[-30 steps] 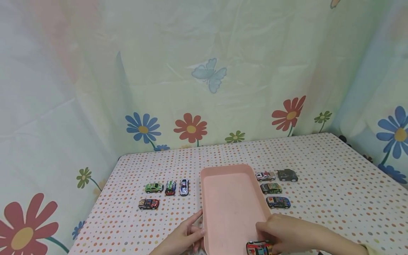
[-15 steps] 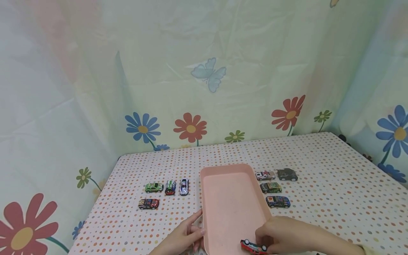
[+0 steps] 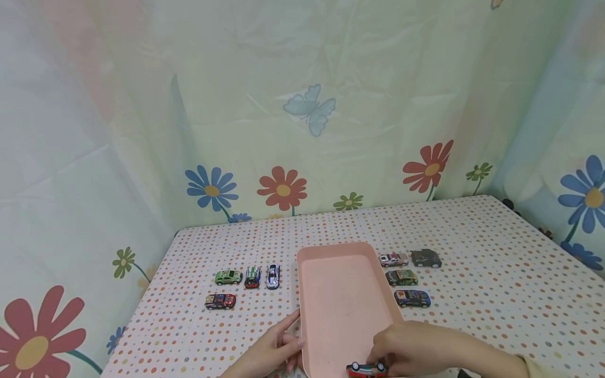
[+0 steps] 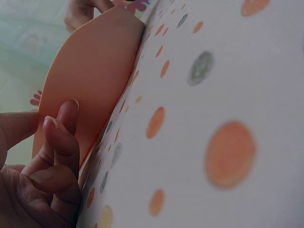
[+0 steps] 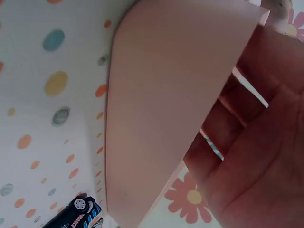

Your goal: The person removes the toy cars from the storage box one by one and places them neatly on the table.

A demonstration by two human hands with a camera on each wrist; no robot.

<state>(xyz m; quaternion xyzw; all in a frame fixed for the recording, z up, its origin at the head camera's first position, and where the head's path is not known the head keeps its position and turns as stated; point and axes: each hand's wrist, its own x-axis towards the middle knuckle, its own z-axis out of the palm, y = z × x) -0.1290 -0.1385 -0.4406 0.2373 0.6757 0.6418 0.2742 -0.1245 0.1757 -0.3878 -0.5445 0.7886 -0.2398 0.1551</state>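
Note:
A pink tray (image 3: 347,294) sits on the table in the head view. Inside its near right corner my right hand (image 3: 408,346) pinches a red toy car (image 3: 366,370), whose wheels face up and away from me. My left hand (image 3: 271,349) rests against the tray's left wall. In the left wrist view, loosely bent fingers (image 4: 61,128) touch the outside of that wall, with one finger at the rim. The right wrist view shows my right hand (image 5: 266,123) reaching over the tray's rim; its fingertips and the car are hidden by the wall.
Left of the tray stand several toy cars, among them a green one (image 3: 229,277), a white-and-blue one (image 3: 272,276) and a dark red one (image 3: 220,301). To the right are a white one (image 3: 393,260), a black one (image 3: 426,258), a dark green one (image 3: 401,277) and a blue one (image 3: 413,298).
My right hand has moved slightly left with the red car. The car has turned from showing its top to showing its wheels. My left hand and the tray have stayed put.

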